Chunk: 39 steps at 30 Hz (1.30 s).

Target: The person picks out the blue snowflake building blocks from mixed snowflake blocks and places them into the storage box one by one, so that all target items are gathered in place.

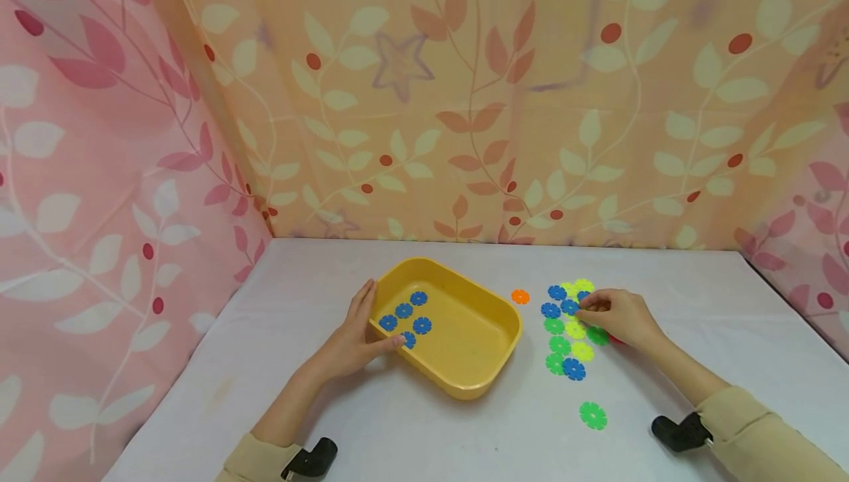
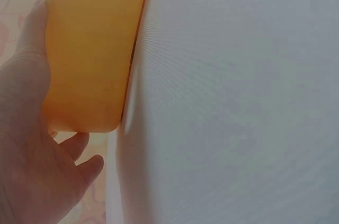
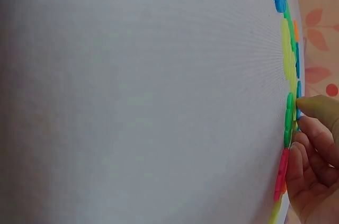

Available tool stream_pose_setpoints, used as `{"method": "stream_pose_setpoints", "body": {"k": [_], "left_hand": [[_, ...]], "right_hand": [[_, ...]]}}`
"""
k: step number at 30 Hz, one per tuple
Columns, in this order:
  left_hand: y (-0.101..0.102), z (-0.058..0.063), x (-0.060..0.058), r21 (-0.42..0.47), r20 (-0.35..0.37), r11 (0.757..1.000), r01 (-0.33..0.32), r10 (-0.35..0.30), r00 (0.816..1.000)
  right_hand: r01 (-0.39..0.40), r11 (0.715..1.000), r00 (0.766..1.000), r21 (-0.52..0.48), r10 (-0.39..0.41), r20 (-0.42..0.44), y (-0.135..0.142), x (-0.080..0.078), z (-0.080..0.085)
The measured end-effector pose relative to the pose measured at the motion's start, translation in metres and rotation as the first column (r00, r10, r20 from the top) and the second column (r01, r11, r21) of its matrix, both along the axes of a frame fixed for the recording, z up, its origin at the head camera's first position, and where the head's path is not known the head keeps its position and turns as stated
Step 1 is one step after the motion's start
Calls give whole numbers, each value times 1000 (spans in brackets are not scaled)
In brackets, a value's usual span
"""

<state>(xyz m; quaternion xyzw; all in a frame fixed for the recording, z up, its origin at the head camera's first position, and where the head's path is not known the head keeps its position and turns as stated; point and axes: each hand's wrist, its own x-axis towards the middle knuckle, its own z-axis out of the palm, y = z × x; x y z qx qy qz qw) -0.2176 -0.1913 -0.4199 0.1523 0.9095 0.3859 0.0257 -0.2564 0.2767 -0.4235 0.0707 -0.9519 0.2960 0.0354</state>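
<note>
A yellow plastic basin (image 1: 464, 342) stands at an angle on the table, with several blue notched discs (image 1: 421, 326) at its left end. My left hand (image 1: 348, 342) grips that end, thumb over the near rim and fingers along the outer wall. The basin's side (image 2: 95, 49) fills the upper left of the left wrist view. My right hand (image 1: 620, 316) is at a spread of discs on the right, thumb and forefinger pinching the edge of a blue notched disc (image 1: 570, 307). In the right wrist view the fingertips of the right hand (image 3: 315, 150) meet the discs edge-on.
Green discs (image 1: 559, 346), yellow discs (image 1: 582, 351) and other blue discs (image 1: 573, 369) overlap right of the basin. An orange disc (image 1: 520, 297) lies between basin and spread; a lone green disc (image 1: 593, 416) is nearer me. A patterned curtain (image 1: 464, 99) hangs behind the white table (image 1: 318, 261).
</note>
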Motion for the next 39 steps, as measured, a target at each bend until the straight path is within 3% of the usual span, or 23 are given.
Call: {"method": "stream_pose_setpoints", "body": {"k": [14, 24, 33, 39], "left_hand": [[-1, -2, -2, -1, -8, 1000, 11, -11, 1000], [-1, -2, -2, 3, -6, 1000, 12, -11, 1000], [-1, -2, -2, -1, -11, 1000, 14, -14, 1000], [-1, -3, -2, -5, -13, 1000, 10, -10, 1000]], "right_hand": [[23, 1000, 1000, 5, -23, -15, 2, -1, -1], [60, 996, 998, -65, -61, -16, -3, 3, 0], [94, 981, 995, -168, -95, 5, -34, 12, 17], [19, 955, 1000, -297, -16, 10, -68, 13, 35]]}}
